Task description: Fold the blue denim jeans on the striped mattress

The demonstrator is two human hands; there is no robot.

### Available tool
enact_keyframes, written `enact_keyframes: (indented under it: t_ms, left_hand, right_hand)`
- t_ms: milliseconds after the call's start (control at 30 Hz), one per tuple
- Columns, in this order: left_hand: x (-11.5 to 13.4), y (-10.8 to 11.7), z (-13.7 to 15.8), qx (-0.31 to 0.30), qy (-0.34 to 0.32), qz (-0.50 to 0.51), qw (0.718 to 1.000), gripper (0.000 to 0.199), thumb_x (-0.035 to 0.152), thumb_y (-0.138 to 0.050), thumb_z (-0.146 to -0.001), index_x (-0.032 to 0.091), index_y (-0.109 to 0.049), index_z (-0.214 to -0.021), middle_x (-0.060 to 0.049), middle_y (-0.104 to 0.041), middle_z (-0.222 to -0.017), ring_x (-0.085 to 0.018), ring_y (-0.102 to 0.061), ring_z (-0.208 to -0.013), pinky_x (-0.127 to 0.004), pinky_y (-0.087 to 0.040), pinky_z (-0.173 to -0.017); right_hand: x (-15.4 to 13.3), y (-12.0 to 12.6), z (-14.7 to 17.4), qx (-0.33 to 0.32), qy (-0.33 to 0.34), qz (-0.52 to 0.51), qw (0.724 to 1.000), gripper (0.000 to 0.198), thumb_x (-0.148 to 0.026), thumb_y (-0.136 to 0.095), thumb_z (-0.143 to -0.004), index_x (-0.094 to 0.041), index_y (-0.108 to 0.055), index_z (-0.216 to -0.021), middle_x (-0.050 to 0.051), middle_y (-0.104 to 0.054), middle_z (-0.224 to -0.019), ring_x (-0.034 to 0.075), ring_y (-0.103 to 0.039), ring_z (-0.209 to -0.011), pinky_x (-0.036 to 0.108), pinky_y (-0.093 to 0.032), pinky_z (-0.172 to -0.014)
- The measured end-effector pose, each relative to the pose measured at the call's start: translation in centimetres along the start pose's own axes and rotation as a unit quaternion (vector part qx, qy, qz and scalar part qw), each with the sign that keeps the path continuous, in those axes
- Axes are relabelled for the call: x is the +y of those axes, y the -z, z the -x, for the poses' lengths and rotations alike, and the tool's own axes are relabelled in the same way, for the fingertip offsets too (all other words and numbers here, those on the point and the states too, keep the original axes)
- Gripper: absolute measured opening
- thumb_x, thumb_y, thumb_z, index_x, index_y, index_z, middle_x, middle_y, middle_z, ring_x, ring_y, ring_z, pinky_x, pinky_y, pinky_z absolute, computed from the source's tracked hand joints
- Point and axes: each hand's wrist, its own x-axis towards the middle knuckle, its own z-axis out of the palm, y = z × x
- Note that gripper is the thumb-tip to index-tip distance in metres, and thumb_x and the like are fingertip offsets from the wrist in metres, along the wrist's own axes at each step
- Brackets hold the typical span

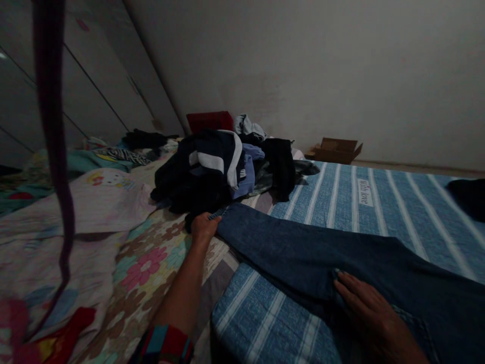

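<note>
1. Left hand [203, 228], just below and left of the middle of the frame: closed up pretty tight, fingers curled around the end of a leg of the dark blue jeans [288, 245]. Definitely had hold of it.
2. Right hand [369, 303], lower right: fingers close together and mostly stretched out, lying over the jeans. Couldn't tell if it was pinching any cloth, since the thumb side was hidden.
3. The jeans themselves ran from near the middle out to the right edge, mostly on a blue striped cover [257, 308], with the gripped end over toward the floral sheet [149, 268].
4. Right behind the left hand, upper middle, sat a heap of dark clothes [204, 167] with some white bands showing.
5. Pale pink fabric [102, 202] was spread out at the left, and an open cardboard box [337, 150] stood by the wall, upper right.
</note>
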Motion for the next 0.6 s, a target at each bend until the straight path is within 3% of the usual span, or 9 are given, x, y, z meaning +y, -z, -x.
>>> enact_keyframes:
  t_ms: [100,200,600]
  left_hand:
    - [0.3,-0.1,0.3,0.014,-0.034,-0.067,0.997,0.022,0.034,-0.064,-0.070,0.018,-0.067,-0.083,-0.011,-0.069,-0.086,-0.031,-0.064,-0.090,-0.037,-0.046,-0.075]
    - [0.4,-0.2,0.4,0.019,-0.053,-0.106,0.993,0.022,0.034,-0.061,-0.073,0.018,-0.067,-0.088,-0.013,-0.069,-0.094,-0.031,-0.062,-0.095,-0.035,-0.044,-0.076]
    - [0.2,-0.5,-1.2,0.004,-0.061,-0.097,0.993,0.017,0.033,-0.065,-0.069,0.018,-0.067,-0.076,-0.010,-0.070,-0.083,-0.027,-0.064,-0.084,-0.029,-0.043,-0.066]
  right_hand:
    - [-0.1,0.1,-0.2,0.007,-0.002,0.006,1.000,0.042,-0.025,-0.042,-0.092,-0.020,-0.050,-0.133,0.010,-0.053,-0.134,0.023,-0.055,-0.117,0.033,-0.053,-0.087]
    - [-0.2,0.3,-0.5,0.020,0.006,0.013,1.000,0.039,-0.024,-0.042,-0.093,-0.019,-0.054,-0.130,0.011,-0.056,-0.130,0.023,-0.057,-0.114,0.033,-0.054,-0.086]
    - [-1.9,1.0,-1.2,0.027,-0.092,-0.082,0.992,0.038,-0.019,-0.041,-0.092,-0.021,-0.055,-0.127,0.012,-0.055,-0.130,0.025,-0.053,-0.119,0.043,-0.048,-0.094]
